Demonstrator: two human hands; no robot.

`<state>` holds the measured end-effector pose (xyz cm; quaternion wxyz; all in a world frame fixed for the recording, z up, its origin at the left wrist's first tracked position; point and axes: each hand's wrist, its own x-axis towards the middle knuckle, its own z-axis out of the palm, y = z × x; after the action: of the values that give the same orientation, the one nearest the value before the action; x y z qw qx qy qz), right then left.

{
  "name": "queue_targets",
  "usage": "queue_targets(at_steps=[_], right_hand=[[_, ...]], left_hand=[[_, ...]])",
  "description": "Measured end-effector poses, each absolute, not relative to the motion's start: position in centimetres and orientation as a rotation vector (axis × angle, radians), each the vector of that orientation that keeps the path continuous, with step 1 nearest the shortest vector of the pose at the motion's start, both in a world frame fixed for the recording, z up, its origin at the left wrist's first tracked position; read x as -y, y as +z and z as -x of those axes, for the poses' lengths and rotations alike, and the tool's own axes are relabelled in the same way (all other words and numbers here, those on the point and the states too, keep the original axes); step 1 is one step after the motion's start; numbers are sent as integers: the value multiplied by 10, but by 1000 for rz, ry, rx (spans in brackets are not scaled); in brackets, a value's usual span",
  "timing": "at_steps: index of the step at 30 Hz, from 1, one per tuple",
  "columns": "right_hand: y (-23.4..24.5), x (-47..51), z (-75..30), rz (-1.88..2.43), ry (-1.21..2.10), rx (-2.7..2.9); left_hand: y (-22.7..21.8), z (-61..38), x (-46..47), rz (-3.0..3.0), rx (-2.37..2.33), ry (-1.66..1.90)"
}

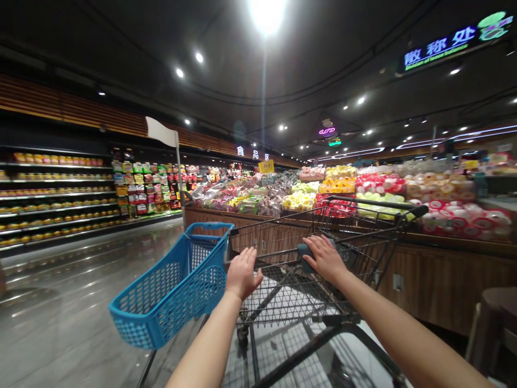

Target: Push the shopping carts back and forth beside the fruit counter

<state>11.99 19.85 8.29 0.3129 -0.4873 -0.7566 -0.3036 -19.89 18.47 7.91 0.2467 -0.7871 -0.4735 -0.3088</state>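
A black wire shopping cart (355, 231) stands in front of me in a supermarket aisle. My left hand (241, 272) is closed over the left end of the cart handle (278, 253). My right hand (325, 257) grips the same handle further right, over a dark pad. A blue plastic basket (173, 288) hangs at the cart's left side, just beside my left hand. The cart's wire bin appears to hold nothing.
A wooden display counter (440, 275) heaped with packaged produce runs along the right and ahead. Shelves of goods (56, 199) line the left wall. The glossy grey floor (81, 291) stretches to the left. A white flag on a pole (180, 178) stands by the counter corner. A brown stool (496, 323) sits at the right.
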Motion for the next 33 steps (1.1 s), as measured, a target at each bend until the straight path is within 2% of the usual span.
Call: queue_targets(at_steps=[8,12,22,28,33], right_hand=[[79,-201,-154,1414,-819,1848],[82,-197,-125,1441,-788,1817],[84,-184,-34,1182,-714,2003],[89,-187,-73,1155,-725,2105],[83,-198,-131,1298,-786,1962]], left_hand=[[78,181,-179,2133,1260,-948],[78,174,-178,2128,1283,-957],[75,185,-180,2138,1284,-897],[78,194,-180,2163,1282,-865],[78,189,-179,2165,1259,-895]])
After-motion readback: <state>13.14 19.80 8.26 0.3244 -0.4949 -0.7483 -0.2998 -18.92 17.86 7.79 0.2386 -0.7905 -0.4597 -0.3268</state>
